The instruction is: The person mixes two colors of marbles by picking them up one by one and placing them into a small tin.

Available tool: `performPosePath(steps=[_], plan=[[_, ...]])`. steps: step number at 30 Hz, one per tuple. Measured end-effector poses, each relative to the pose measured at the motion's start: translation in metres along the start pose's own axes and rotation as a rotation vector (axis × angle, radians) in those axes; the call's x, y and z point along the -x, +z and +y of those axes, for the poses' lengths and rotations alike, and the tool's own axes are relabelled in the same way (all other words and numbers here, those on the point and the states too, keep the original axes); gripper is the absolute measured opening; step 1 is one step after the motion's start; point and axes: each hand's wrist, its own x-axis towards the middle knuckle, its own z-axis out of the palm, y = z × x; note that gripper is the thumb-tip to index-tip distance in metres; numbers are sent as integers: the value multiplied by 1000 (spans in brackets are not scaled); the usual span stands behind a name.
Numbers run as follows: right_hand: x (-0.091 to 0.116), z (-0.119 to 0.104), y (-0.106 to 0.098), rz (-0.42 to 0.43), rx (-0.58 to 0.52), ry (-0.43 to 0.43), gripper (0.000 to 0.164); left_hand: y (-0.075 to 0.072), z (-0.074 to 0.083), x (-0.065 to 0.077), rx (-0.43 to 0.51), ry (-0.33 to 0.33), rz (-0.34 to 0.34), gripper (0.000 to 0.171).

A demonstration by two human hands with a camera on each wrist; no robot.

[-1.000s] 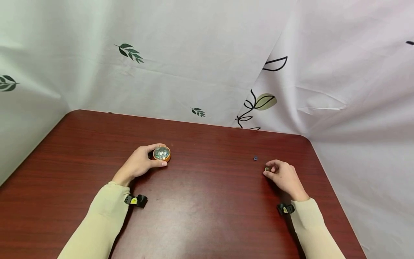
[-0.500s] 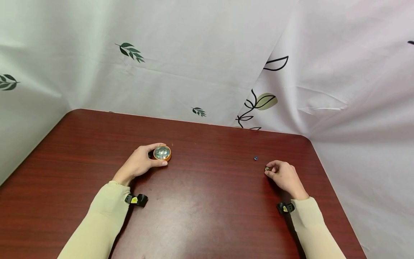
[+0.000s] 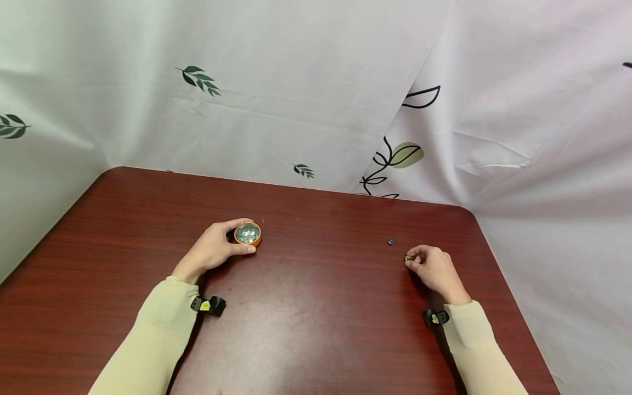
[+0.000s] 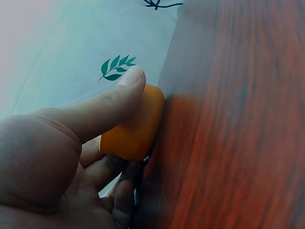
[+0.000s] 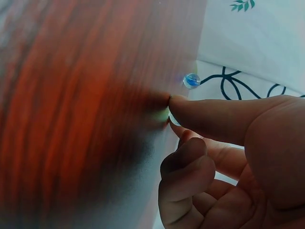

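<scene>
On the left of the table, my left hand [image 3: 212,247] holds a small round orange container [image 3: 259,240] between thumb and fingers. Its top looks glassy and greenish, but single pieces inside are too small to tell. The left wrist view shows its smooth orange side [image 4: 131,136] low against the tabletop. Toward the right, my right hand [image 3: 436,269] pinches a clear greenish marble [image 3: 407,258] at the table surface. Thumb and fingertips hide most of that marble in the right wrist view. A blue-and-clear marble [image 5: 191,80] lies on the table just beyond these fingertips, apart from them.
The dark red wood-grain table [image 3: 296,285] has rounded far corners. White cloth [image 3: 296,99] with leaf prints hangs behind it and along both sides. Each wrist wears a small black camera on a band.
My right thumb and fingertips have shifted very slightly around the greenish marble. The left hand, the orange container and the blue marble stay where they were.
</scene>
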Motion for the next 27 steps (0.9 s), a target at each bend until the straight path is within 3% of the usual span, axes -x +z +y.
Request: performPosePath(steps=[27], plan=[[0,-8,0,38,-3,-28,7,-1,-1,0,2,37,7,64]])
